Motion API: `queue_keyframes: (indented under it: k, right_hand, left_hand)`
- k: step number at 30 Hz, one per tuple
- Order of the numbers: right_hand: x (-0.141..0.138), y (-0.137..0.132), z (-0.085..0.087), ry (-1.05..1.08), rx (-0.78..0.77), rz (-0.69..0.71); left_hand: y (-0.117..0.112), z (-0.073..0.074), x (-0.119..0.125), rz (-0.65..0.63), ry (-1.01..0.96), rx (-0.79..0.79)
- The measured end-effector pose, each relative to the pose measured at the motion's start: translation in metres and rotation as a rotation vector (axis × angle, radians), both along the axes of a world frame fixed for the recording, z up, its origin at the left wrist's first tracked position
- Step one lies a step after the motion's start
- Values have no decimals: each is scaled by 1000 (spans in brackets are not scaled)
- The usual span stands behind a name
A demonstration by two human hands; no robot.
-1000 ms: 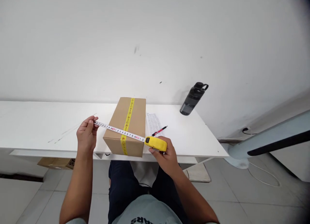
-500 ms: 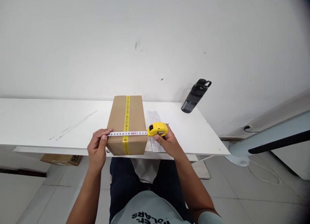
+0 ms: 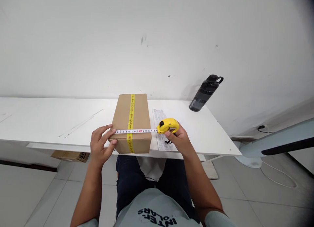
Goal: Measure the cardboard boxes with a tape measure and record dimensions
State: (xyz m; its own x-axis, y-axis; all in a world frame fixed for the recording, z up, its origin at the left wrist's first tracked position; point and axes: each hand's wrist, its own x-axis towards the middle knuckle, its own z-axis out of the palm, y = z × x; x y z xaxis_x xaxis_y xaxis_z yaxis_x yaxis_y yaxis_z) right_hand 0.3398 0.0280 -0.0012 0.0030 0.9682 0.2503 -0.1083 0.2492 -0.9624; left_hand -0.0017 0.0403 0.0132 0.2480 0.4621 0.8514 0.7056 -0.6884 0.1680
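Though apart, hands [image 3: 101, 146] [image 3: 178, 138] level on tape [image 3: 136, 131].

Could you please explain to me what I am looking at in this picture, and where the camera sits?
There is no machine here: these are a person's two bare hands, filmed by a camera worn on the head. It looks forward and down, so the arms and lap show at the bottom. On the white table are a taped cardboard box, a printed sheet of paper beside it and a dark bottle near the wall. The right hand grips a yellow tape measure. Its strip runs across the box top to the left hand, which presses the strip's end at the box's left edge.
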Motion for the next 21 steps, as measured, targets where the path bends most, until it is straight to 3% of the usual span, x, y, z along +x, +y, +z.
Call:
queue_keyframes:
  k: [9, 21]
  right_hand:
    - [3, -4, 1, 56, -16, -99]
    - [-22, -11, 8, 25, -26, 5]
  left_hand:
    - [2, -5, -23, 69, 17, 63]
    - [-10, -12, 0, 31, -126, -73]
